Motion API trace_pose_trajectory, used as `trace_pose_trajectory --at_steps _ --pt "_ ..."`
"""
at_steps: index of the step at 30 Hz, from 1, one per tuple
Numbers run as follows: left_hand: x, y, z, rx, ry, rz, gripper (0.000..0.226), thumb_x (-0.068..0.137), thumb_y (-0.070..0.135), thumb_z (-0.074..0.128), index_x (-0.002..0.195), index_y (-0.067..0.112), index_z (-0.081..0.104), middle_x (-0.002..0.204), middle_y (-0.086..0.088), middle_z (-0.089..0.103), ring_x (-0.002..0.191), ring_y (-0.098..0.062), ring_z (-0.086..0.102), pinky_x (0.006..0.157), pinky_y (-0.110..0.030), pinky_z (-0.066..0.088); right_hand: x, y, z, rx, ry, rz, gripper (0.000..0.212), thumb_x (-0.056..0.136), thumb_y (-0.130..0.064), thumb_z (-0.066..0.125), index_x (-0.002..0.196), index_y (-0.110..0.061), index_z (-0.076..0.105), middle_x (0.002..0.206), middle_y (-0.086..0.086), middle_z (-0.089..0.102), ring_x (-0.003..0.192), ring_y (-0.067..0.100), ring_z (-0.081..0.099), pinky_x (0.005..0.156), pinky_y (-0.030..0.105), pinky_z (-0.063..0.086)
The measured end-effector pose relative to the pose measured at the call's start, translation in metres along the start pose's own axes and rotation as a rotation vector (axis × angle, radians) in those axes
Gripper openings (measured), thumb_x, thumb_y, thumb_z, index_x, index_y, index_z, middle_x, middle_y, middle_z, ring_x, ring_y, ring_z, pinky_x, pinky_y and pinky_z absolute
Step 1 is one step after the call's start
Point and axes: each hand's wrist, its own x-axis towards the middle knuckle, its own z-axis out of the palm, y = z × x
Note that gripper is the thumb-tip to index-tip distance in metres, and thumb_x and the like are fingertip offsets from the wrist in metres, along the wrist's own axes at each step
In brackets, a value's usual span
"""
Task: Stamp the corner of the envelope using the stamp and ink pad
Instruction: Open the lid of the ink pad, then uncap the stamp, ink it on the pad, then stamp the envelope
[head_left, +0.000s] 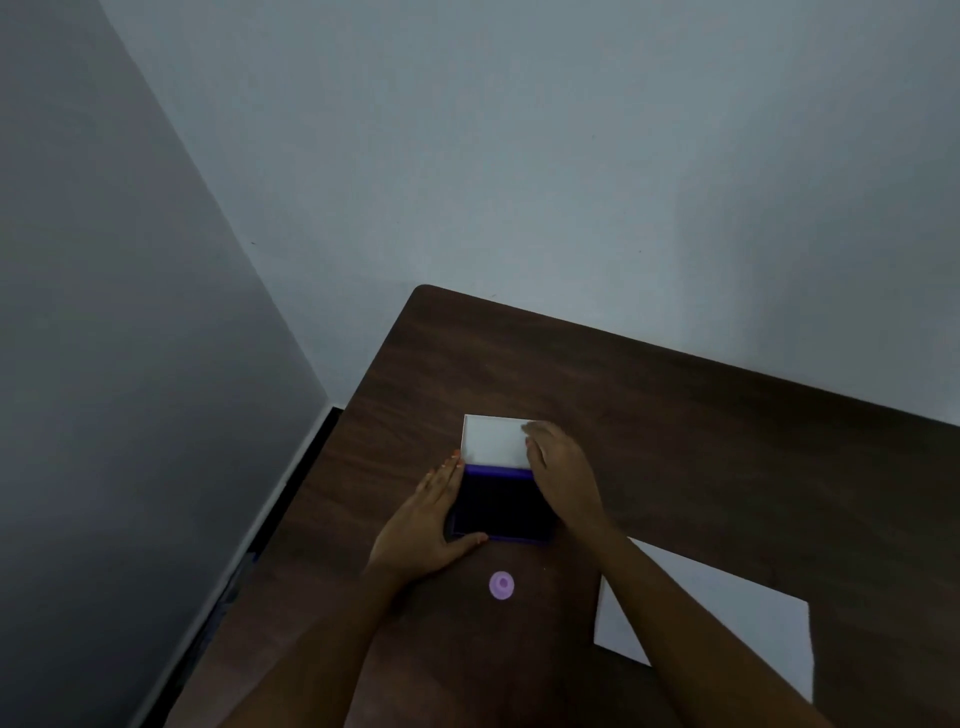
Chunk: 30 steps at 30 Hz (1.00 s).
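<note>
A purple ink pad (498, 503) lies open on the dark wooden table (727, 441), its white lid (493, 439) folded back on the far side. My left hand (423, 530) lies flat against the pad's left side, thumb along its near edge. Resting on the pad's right side is my right hand (563, 475), fingertips touching the lid's right edge. A small round purple stamp (502, 585) stands on the table just in front of the pad, between my forearms. The white envelope (727, 618) lies at the near right, partly hidden under my right forearm.
The table stands in a room corner, with a pale wall behind it and a grey wall to the left. Its left edge runs diagonally past my left arm, and a dark strip follows the floor line there.
</note>
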Motion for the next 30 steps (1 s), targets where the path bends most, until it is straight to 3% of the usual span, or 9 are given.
trace_pose_trajectory --at_steps 3,6,12,17,21,23,26,28,30 --pt "-0.002 0.006 -0.006 -0.074 0.007 -0.006 0.093 0.080 0.058 0.053 0.137 0.034 -0.017 0.150 0.014 -0.010 0.135 -0.005 -0.005 0.109 -0.029 0.004 -0.033 -0.009 -0.005 0.077 -0.089 -0.015 0.024 0.093 -0.012 0.044 0.113 -0.009 0.057 0.118 0.013 0.061 0.108 0.018 0.055 0.094 0.026 0.040" --pt "-0.004 0.017 -0.015 -0.315 0.038 -0.093 0.080 0.088 0.044 0.051 0.141 0.033 -0.007 0.154 0.010 -0.007 0.137 -0.004 -0.001 0.112 -0.035 0.010 -0.068 -0.018 -0.002 0.080 -0.217 -0.070 0.020 0.092 -0.019 0.047 0.109 -0.015 0.058 0.116 0.006 0.058 0.105 0.011 0.052 0.089 0.020 0.037" --pt "-0.032 0.033 -0.019 -0.323 0.207 -0.169 0.047 0.093 0.026 0.048 0.136 0.024 0.031 0.145 -0.002 0.036 0.125 -0.009 0.037 0.100 -0.031 0.033 -0.114 -0.029 0.009 -0.072 -0.321 -0.147 0.039 0.084 -0.037 0.056 0.119 -0.019 0.052 0.129 0.002 0.048 0.116 0.014 0.043 0.096 0.027 0.035" --pt "-0.060 0.043 -0.007 -0.298 0.246 -0.120 0.032 0.093 0.009 0.042 0.123 0.018 0.047 0.127 -0.006 0.053 0.108 -0.007 0.048 0.091 -0.022 0.039 -0.128 -0.029 0.013 -0.120 -0.334 -0.079 0.038 0.084 -0.025 0.059 0.120 -0.014 0.050 0.130 0.005 0.048 0.115 0.017 0.046 0.096 0.027 0.038" --pt "-0.080 0.053 0.006 -0.373 0.269 -0.138 0.031 0.092 0.005 0.044 0.122 0.012 0.050 0.125 -0.008 0.055 0.113 -0.016 0.051 0.098 -0.027 0.041 -0.134 -0.031 0.010 0.076 -0.321 0.109 0.022 0.092 -0.018 0.047 0.108 -0.007 0.057 0.120 0.012 0.054 0.106 0.021 0.051 0.091 0.026 0.038" --pt "-0.085 0.060 0.011 -0.445 0.258 -0.160 0.027 0.090 0.005 0.051 0.116 0.012 0.055 0.119 -0.008 0.058 0.110 -0.019 0.054 0.096 -0.027 0.042 -0.134 -0.034 0.009 0.257 -0.286 0.217 0.017 0.089 -0.015 0.052 0.098 -0.006 0.063 0.111 0.014 0.060 0.099 0.020 0.054 0.094 0.030 0.041" --pt "-0.090 0.079 0.010 -0.691 0.184 -0.265 0.030 0.083 0.010 0.062 0.113 0.012 0.057 0.115 -0.008 0.061 0.108 -0.020 0.057 0.092 -0.024 0.044 -0.135 -0.039 0.001 0.535 -0.207 0.474 0.007 0.078 -0.020 0.067 0.084 -0.017 0.066 0.097 0.006 0.066 0.087 0.013 0.058 0.081 0.027 0.044" --pt "-0.094 0.089 0.010 -0.837 0.212 -0.237 0.030 0.080 0.006 0.066 0.109 0.008 0.060 0.112 -0.013 0.064 0.107 -0.026 0.059 0.087 -0.023 0.047 -0.141 -0.038 -0.004 0.711 -0.158 0.532 0.012 0.073 -0.025 0.072 0.083 -0.024 0.066 0.095 0.001 0.066 0.089 0.014 0.058 0.081 0.028 0.046" --pt "-0.098 0.098 0.010 -0.929 0.240 -0.228 0.027 0.080 0.010 0.068 0.106 0.008 0.062 0.109 -0.015 0.066 0.104 -0.028 0.061 0.090 -0.033 0.049 -0.147 -0.038 -0.009 0.825 -0.135 0.558 0.020 0.073 -0.026 0.073 0.091 -0.021 0.065 0.096 0.001 0.065 0.092 0.017 0.058 0.079 0.027 0.047"
